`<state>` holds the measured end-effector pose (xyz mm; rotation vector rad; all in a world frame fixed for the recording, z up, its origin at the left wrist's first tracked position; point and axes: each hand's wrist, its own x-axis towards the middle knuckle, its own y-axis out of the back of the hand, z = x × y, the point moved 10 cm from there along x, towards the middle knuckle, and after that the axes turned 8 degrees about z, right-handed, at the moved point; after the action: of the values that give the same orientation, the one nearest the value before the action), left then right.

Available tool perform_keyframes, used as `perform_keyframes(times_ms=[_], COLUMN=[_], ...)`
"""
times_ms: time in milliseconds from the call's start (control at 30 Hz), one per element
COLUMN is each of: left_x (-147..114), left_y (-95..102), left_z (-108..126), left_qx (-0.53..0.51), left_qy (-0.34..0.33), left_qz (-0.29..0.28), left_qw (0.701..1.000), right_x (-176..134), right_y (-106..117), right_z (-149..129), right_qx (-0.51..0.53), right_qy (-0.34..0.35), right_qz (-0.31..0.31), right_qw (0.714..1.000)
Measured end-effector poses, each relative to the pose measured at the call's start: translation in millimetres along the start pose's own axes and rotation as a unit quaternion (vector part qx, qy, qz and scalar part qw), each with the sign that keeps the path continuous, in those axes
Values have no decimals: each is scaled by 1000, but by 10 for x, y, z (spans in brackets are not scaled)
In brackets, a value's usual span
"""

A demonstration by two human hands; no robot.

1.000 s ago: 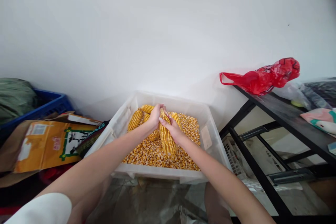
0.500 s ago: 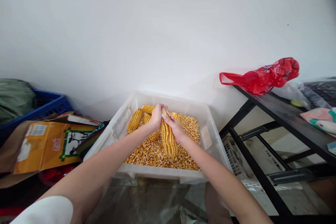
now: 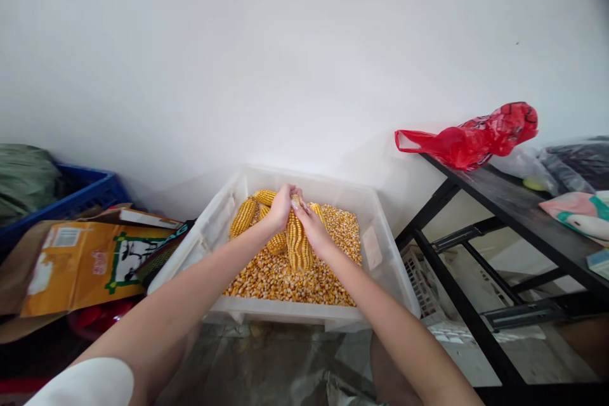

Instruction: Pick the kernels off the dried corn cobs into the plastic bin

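Both my hands are wrapped round the far end of a yellow corn cob (image 3: 299,247), which points back toward me over loose kernels. My left hand (image 3: 281,206) closes on its left side, and my right hand (image 3: 308,223) grips it from the right with the thumb on top. Some gaps run between the cob's rows of kernels. More whole corn cobs (image 3: 244,217) lie left of my hands, and another is partly hidden behind my right hand. Beneath them, loose corn kernels (image 3: 276,285) cover the floor of a translucent plastic bin (image 3: 392,266).
To the left sit an orange cardboard box (image 3: 90,266) and a blue crate (image 3: 90,193). A black-framed table (image 3: 504,193) on the right carries a red plastic bag (image 3: 471,143). Behind the bin rises a white wall (image 3: 304,63).
The cob's near end has shifted slightly left and away from me, still in both hands. My hands have closed further over its far end.
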<state>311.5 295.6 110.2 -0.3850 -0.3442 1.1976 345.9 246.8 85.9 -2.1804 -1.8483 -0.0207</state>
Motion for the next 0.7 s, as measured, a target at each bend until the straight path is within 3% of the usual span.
perform_keyframes(times_ms=[233, 500, 700], left_x=[95, 132, 149], left_y=[166, 304, 258], left_z=[-82, -136, -131], left_qx=[-4, 7, 13], left_qy=[4, -21, 9], left_qz=[45, 98, 53], left_qw=[999, 995, 998], right_x=[45, 59, 8], right_y=[-9, -15, -18], right_z=[27, 93, 172], right_qx=[-68, -9, -12], right_qy=[52, 0, -45], right_qz=[-20, -52, -75], right_qw=[996, 999, 996])
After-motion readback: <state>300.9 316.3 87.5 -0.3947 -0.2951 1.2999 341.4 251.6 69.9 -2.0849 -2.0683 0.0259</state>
